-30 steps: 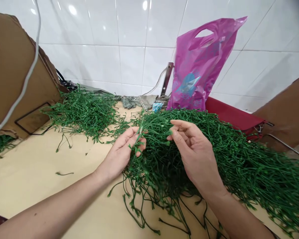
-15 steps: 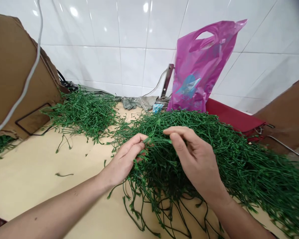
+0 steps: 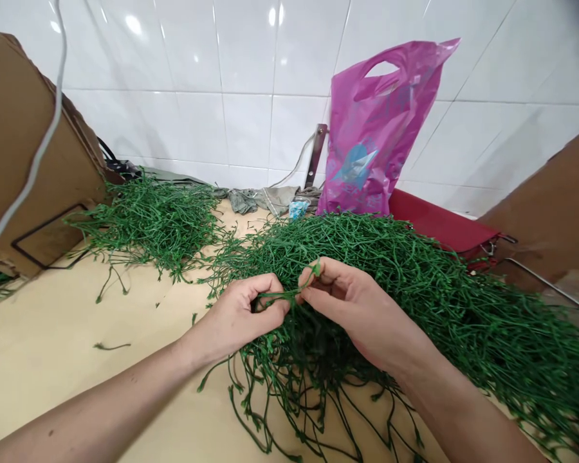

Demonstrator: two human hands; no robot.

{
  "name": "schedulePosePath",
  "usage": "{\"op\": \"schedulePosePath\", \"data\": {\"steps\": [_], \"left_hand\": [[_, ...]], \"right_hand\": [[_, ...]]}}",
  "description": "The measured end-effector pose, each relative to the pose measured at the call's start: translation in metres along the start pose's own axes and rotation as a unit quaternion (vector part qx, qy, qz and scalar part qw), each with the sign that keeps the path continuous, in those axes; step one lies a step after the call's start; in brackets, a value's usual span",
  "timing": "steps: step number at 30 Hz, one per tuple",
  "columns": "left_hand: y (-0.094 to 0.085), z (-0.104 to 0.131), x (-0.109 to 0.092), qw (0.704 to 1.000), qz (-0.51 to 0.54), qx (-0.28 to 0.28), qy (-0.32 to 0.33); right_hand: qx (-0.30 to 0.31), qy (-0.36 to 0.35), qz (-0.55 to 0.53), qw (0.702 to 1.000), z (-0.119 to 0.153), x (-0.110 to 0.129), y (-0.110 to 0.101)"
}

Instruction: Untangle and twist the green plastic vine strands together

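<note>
Thin green stems (image 3: 285, 294) run between my two hands, above a large heap of loose green stems (image 3: 367, 238) with small forked tips. My left hand (image 3: 253, 308) is closed around one end of them, thumb against the fingers. The thumb and fingers of my right hand (image 3: 345, 292) pinch the other end, where a small leafy tip (image 3: 316, 269) sticks up. Whether the stems are real plants or plastic I cannot tell. Both hands are close together, nearly touching.
A smaller pile of green stems (image 3: 149, 222) lies at the left beside a cardboard box (image 3: 24, 141). Behind the heap stand a purple plastic bag (image 3: 376, 128) and a red case (image 3: 444, 222). A white cable (image 3: 48, 138) hangs at the left. Grey cloth (image 3: 244, 199) lies along the tiled wall.
My right hand has moved left and slightly down, close to my left hand, and now pinches the stems there. My left hand's fingers have curled further round. The view has shifted slightly.
</note>
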State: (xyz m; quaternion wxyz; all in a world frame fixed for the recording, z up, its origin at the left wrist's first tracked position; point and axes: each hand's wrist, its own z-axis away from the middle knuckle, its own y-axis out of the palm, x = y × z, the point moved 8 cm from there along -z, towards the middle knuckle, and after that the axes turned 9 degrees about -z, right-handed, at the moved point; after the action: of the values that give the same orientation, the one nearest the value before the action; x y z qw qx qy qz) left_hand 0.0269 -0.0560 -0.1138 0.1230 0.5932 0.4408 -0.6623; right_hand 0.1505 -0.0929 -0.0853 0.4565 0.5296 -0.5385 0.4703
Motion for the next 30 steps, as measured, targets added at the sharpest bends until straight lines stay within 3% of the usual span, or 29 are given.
{"op": "schedulePosePath", "data": {"steps": [3, 5, 9, 13, 19, 24, 30], "left_hand": [[-0.005, 0.000, -0.007, 0.997, -0.052, -0.031, 0.040], [-0.009, -0.001, -0.007, 0.998, -0.030, -0.050, 0.037], [-0.011, -0.002, -0.006, 0.997, 0.064, -0.026, 0.016], [-0.006, 0.000, -0.005, 0.994, 0.104, 0.021, 0.002], [-0.011, -0.003, 0.005, 0.994, 0.105, -0.035, 0.000], [-0.012, -0.005, 0.005, 0.991, 0.128, -0.040, 0.010], [-0.012, -0.004, 0.001, 0.996, 0.061, -0.047, 0.045]], "right_hand": [[0.008, 0.043, -0.077, 0.996, 0.001, -0.005, 0.000], [0.017, 0.047, -0.084, 0.995, 0.001, -0.005, -0.001], [0.043, 0.019, -0.020, 0.999, 0.000, -0.003, 0.000], [0.025, -0.011, 0.059, 0.998, -0.002, -0.005, -0.002], [0.033, -0.007, 0.058, 0.998, 0.000, -0.005, 0.000], [0.015, -0.006, 0.074, 0.997, -0.002, -0.001, -0.007], [0.022, 0.019, 0.100, 0.995, -0.003, -0.009, -0.001]]}}
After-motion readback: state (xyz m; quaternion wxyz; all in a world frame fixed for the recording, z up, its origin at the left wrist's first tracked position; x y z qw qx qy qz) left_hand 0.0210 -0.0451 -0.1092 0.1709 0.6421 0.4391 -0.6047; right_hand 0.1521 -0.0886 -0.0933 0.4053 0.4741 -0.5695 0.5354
